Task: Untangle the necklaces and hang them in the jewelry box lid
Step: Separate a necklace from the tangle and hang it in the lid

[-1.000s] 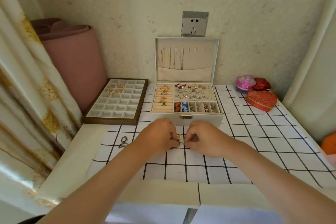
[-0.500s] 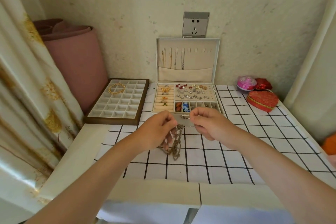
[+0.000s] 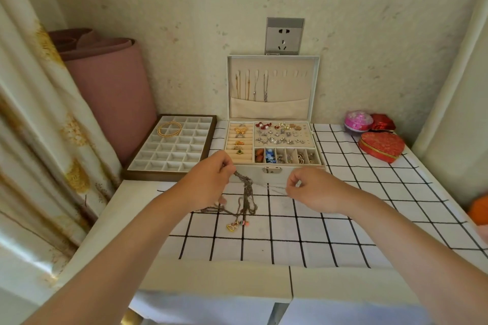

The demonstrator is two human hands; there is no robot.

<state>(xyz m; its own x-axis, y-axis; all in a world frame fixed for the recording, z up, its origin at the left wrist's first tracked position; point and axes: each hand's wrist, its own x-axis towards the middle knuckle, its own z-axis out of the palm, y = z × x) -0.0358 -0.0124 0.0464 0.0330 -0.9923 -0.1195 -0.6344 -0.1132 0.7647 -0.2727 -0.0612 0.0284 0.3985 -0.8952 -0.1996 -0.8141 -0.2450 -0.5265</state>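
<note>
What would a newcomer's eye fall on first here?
The two hands at the centre: the left hand grips a dark tangle of necklaces, and the right hand pinches one thin chain stretched from it. Behind them stands the open jewelry box, four chains hanging in its lid.

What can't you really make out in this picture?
Head view only:
1. The dark tangled bundle of thin metal necklaces: the chain count, too fine and knotted.
2. Where the left hand and right hand pinch them: hidden by curled fingers.
3. The orange rounded object: cut off by the right edge.
</note>
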